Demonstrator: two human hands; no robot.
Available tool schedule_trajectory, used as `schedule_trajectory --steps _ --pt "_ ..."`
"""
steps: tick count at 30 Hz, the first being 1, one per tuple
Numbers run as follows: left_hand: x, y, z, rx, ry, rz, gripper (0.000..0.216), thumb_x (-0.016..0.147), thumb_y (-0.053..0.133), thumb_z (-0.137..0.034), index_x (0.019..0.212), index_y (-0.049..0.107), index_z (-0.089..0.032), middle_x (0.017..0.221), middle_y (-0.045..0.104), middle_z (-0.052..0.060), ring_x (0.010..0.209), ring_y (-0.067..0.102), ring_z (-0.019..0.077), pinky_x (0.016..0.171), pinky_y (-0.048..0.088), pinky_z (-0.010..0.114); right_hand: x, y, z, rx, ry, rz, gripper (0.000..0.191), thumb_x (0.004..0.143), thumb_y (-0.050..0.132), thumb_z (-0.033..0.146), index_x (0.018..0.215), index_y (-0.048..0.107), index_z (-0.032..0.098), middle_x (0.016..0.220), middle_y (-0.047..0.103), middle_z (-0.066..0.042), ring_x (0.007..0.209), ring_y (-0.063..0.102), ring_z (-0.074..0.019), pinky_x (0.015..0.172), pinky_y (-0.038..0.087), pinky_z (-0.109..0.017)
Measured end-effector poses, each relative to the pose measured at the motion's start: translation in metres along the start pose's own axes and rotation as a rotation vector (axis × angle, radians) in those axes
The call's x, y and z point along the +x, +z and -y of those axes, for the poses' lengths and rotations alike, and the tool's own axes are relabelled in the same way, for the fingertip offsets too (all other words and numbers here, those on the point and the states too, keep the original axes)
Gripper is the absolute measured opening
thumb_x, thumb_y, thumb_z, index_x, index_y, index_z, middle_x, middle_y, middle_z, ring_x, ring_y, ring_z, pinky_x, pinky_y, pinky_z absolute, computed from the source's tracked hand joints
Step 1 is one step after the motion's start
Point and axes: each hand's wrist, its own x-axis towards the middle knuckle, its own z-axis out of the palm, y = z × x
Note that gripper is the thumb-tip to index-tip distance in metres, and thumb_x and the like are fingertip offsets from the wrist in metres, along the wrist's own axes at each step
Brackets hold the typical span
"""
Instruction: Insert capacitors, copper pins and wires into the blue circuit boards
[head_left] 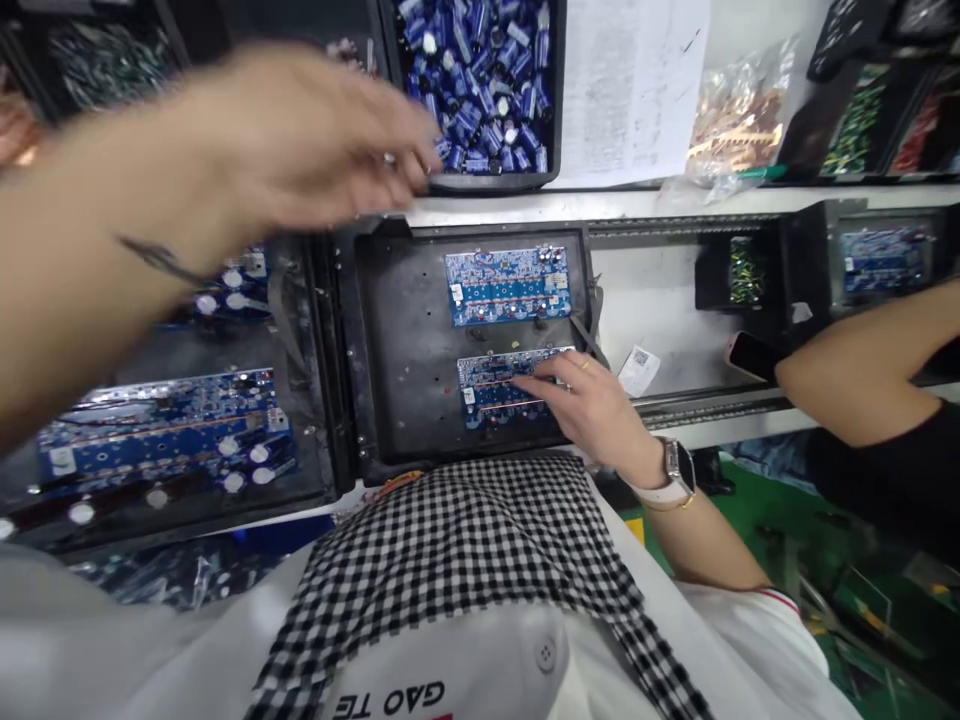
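Note:
My left hand [330,140] is smeared by motion in front of the left edge of a black bin [495,182] full of blue cylindrical capacitors [480,90]. A small pale spot shows at its fingers, too blurred to name. My right hand [596,405], with a ring and a watch, rests over the lower blue circuit board [487,400]. Its thumb and fingers come together above this board, and what lies between them is hidden. A thin copper-coloured strip runs along the board below the fingertips. Another blue circuit board [508,287] lies above it in the same black tray [397,350].
To the left, a second tray holds a larger board [165,425] with capacitors. A paper sheet [634,90] and a bag of copper-coloured parts [739,120] lie behind. Rightward are a label [639,370], a phone [752,356] and another person's arm [862,370].

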Motion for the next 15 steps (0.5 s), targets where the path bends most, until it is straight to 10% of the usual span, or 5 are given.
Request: schedule_trajectory --steps 4,15 --pt "-0.015 0.067 0.033 -0.100 -0.177 0.301 0.014 0.081 0.071 -0.003 0.096 0.071 -0.007 0.072 0.066 0.005 0.062 0.066 0.0134 0.054 0.056 0.022 0.040 -0.029 0.006 0.195 0.213 -0.381 0.038 0.096 0.054 0.016 0.132 0.060 0.025 0.112 0.067 -0.006 0.100 0.063 -0.0176 0.093 0.053 -0.035" --pt "-0.007 0.082 0.036 -0.267 -0.215 0.183 0.047 0.062 0.059 0.019 0.096 0.072 -0.010 0.072 0.066 0.003 0.075 0.074 0.0279 0.051 0.058 0.025 0.066 -0.018 -0.013 0.028 0.139 -0.222 0.032 0.098 0.049 0.016 0.126 0.062 0.025 0.107 0.070 -0.005 0.100 0.066 -0.0192 0.089 0.055 -0.035"
